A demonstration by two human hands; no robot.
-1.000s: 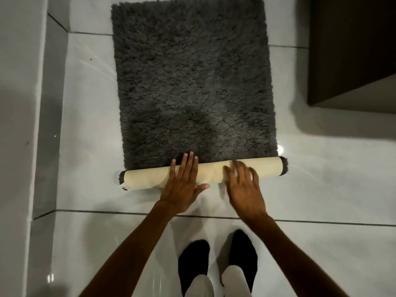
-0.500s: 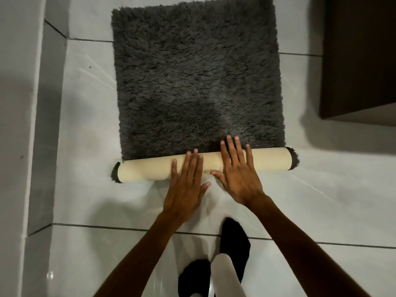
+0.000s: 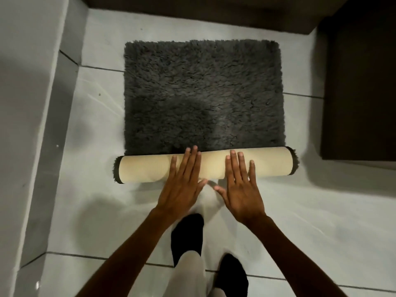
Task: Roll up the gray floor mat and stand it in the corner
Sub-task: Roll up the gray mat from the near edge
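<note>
A shaggy dark gray floor mat (image 3: pixel 203 97) lies on the pale tiled floor, its near end wound into a roll (image 3: pixel 147 170) that shows the cream backing, with gray fringe at both ends. My left hand (image 3: pixel 184 185) lies flat on the roll's middle, fingers stretched forward over the top. My right hand (image 3: pixel 242 185) lies flat beside it on the right half of the roll, fingers spread. Neither hand grips; both press palm-down. The rest of the mat stays flat beyond the roll.
A gray wall and tiled skirting (image 3: pixel 49 125) run along the left. Dark furniture (image 3: pixel 360 82) stands at the right and a dark edge (image 3: pixel 192 5) crosses the back. My feet in black socks (image 3: pixel 187 236) stand just behind the roll.
The roll has grown thicker and moved forward over the mat. Both hands went forward with it and my feet stepped after; the view now takes in the mat's far edge.
</note>
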